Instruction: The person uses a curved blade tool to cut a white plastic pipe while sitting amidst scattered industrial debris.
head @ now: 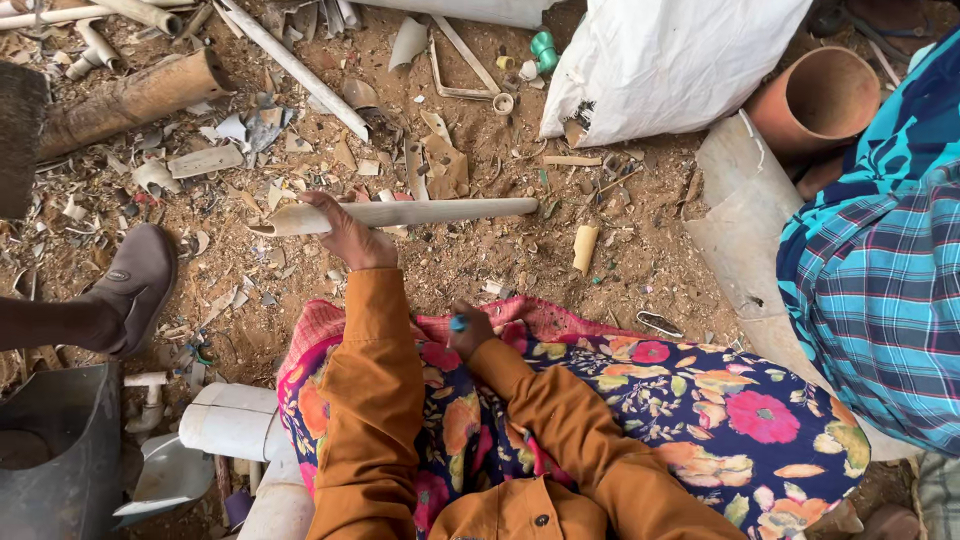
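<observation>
left hand (pixel 350 238) clamped around split pale pipe length (pixel 400 213), held level above littered dirt (pixel 480 260); right hand (pixel 470 330) pinching small blue object (pixel 458 324) over floral lap (pixel 700 400). likely risk: split edge cutting palm.

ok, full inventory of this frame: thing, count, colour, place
pale pipe: 1, cream, held level over the dirt
blue item: 1, small, in the fist on the lap
white sack: 1, top centre-right
orange pipe: 1, top right, open end showing
brown pipe: 1, top left
white pipe: 1, wide, lower left
grey shoe: 1, another person's, left edge
checked cloth: 1, blue, another person's, right edge
pipe scraps: many, pale, strewn on dirt
floral cloth: 1, dark, on lap
left hand: grips pale pipe
right hand: closed on blue item
</observation>
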